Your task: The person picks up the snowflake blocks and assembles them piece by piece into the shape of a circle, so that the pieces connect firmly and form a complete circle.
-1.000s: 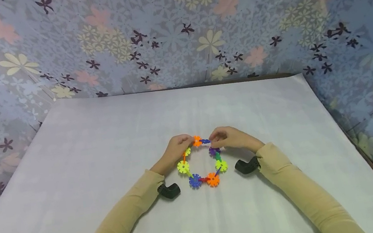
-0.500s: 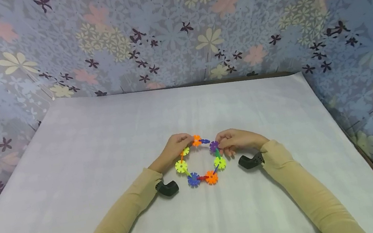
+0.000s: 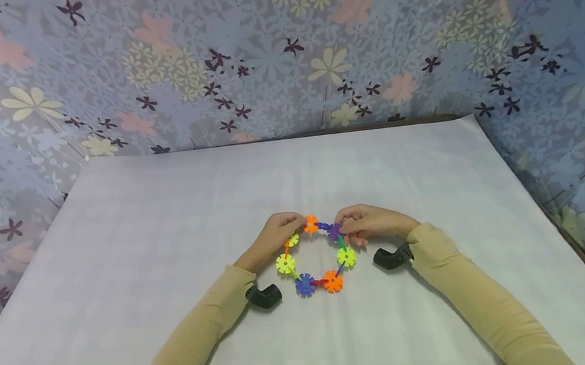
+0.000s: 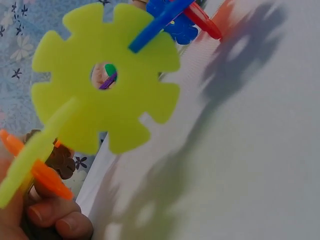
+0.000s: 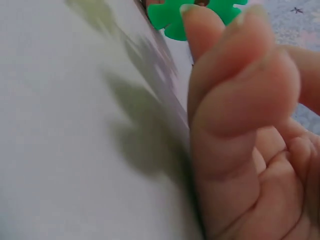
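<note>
In the head view, a ring of interlocking snowflake discs is held up over the white table. My left hand pinches its upper left, between an orange disc and a yellow disc. On the upper right, my right hand has thumb and fingers at a purple disc, joined to a dark blue one. A large yellow-green disc fills much of the left wrist view, left fingers below it. Curled right fingers hide most of the ring in the right wrist view; a green disc shows above.
A white cloth covers the table, its far edge against a floral-patterned backdrop. Black wrist cameras sit at both cuffs. The ring casts shadows on the cloth.
My right hand has shifted right and slightly down from the top of the ring to the purple disc, which now shows more. My left hand keeps its hold in nearly the same place.
</note>
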### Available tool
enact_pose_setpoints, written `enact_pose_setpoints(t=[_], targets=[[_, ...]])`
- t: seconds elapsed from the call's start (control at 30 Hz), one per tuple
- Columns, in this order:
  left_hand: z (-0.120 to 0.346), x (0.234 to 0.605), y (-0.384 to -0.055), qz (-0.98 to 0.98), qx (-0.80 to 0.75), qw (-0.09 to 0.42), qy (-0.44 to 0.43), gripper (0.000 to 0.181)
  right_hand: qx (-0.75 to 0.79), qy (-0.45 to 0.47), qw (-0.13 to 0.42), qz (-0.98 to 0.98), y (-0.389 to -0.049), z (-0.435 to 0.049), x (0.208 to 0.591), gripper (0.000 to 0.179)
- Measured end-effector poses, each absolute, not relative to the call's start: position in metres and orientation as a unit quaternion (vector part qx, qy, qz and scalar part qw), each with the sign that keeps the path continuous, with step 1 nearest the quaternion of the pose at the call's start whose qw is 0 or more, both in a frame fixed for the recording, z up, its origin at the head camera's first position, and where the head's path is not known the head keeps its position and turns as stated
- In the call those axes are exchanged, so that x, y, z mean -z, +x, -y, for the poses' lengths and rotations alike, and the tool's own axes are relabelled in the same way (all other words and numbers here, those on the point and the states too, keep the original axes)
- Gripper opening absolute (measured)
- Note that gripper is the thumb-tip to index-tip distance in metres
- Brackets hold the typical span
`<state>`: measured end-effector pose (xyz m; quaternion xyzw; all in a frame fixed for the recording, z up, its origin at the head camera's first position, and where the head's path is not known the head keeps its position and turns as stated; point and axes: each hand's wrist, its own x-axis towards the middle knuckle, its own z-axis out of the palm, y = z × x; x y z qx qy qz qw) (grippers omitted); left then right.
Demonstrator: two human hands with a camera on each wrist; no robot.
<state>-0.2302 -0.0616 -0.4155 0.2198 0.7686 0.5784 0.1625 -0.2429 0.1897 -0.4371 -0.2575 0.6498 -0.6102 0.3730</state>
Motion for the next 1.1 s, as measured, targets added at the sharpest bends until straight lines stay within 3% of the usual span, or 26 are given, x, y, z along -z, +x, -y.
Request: enact_pose_setpoints(t=[0.37,0.87,1.1], targets=[[0.059,0.441,-0.243,-0.783,-0.571,0.149,0.197,0.026,0.62,-0.246,0.331,-0.667,-0.237,-0.18,0.439,0.008],[0.066,0.436,-0.247,-0.774,-0.595,0.161,0.142,0.031,0.63,-0.213,0.325,-0.673,-0.239,-0.176,0.438,0.011],[0.083,0.432,-0.262,-0.726,-0.655,0.17,0.119,0.03,0.668,-0.172,0.278,-0.668,-0.24,-0.182,0.439,0.01]])
